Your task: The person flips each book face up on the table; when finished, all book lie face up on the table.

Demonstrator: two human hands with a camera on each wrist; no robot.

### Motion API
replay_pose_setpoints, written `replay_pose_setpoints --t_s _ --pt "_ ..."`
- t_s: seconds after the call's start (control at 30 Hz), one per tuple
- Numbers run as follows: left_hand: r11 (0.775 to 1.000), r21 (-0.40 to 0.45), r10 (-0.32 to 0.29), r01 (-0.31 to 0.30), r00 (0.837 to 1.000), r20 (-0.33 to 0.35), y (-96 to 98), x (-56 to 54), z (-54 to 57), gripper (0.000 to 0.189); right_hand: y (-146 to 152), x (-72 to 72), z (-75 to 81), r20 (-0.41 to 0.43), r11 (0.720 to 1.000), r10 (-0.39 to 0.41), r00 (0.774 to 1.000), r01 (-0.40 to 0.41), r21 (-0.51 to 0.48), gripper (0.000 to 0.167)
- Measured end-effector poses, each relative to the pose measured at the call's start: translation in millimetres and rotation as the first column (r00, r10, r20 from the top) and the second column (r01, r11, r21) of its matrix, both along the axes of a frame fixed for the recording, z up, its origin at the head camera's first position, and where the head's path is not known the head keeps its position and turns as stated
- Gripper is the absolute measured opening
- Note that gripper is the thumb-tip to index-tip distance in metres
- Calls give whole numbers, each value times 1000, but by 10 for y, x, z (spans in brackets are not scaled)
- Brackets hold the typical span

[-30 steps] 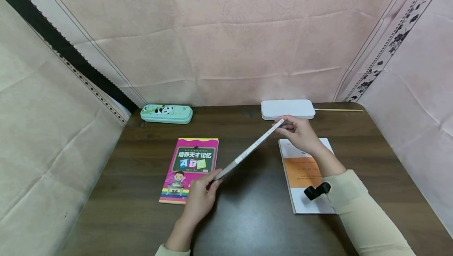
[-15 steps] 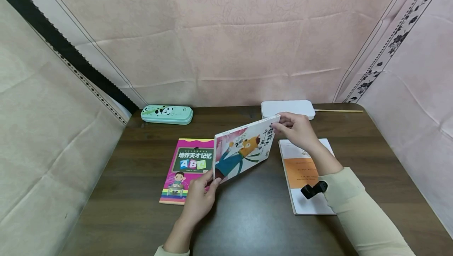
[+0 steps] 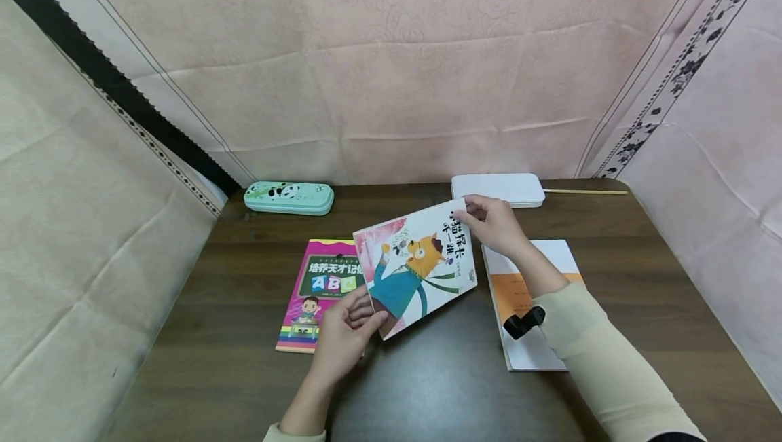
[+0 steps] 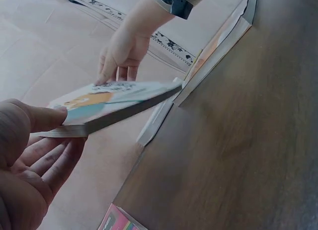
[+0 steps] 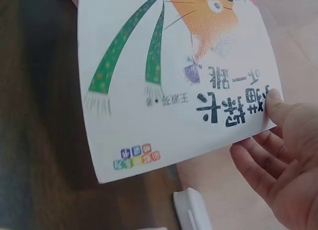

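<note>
A white picture book [image 3: 418, 269] with an orange cat on its cover is held tilted above the table. My left hand [image 3: 343, 333] pinches its lower left edge, thumb on the cover and fingers underneath, as the left wrist view shows with the left hand [image 4: 35, 150]. At the upper right corner my right hand [image 3: 495, 225] grips it; in the right wrist view that hand's thumb lies on the cover [image 5: 149, 115] and its fingers are behind. The book partly covers a pink book [image 3: 311, 292] lying on the table at the left.
A white and orange book [image 3: 531, 354] lies under the right forearm. Along the back edge of the table [image 3: 232, 374] are a mint pencil case [image 3: 288, 197] with pandas and a white case [image 3: 497, 189], with a thin stick [image 3: 586, 191] beside it. Cloth [image 3: 391, 89] hangs behind.
The picture book has turned from edge-on to show its cover to the head camera. My right hand has moved slightly left with it; the left hand stays nearly in place.
</note>
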State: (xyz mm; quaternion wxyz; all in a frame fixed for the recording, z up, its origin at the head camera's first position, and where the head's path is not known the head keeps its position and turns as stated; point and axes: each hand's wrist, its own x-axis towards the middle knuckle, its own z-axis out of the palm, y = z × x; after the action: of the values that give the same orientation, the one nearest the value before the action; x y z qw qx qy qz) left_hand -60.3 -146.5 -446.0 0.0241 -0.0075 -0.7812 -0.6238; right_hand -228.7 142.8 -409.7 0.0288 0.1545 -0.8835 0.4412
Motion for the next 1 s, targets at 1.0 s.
replay_pose_setpoints --t_s 1.0 --pt "883 -459 43 -99 991 -129 -339 -174 -329 45 -356 -124 -672 169 955 263 950 -281 94 48"
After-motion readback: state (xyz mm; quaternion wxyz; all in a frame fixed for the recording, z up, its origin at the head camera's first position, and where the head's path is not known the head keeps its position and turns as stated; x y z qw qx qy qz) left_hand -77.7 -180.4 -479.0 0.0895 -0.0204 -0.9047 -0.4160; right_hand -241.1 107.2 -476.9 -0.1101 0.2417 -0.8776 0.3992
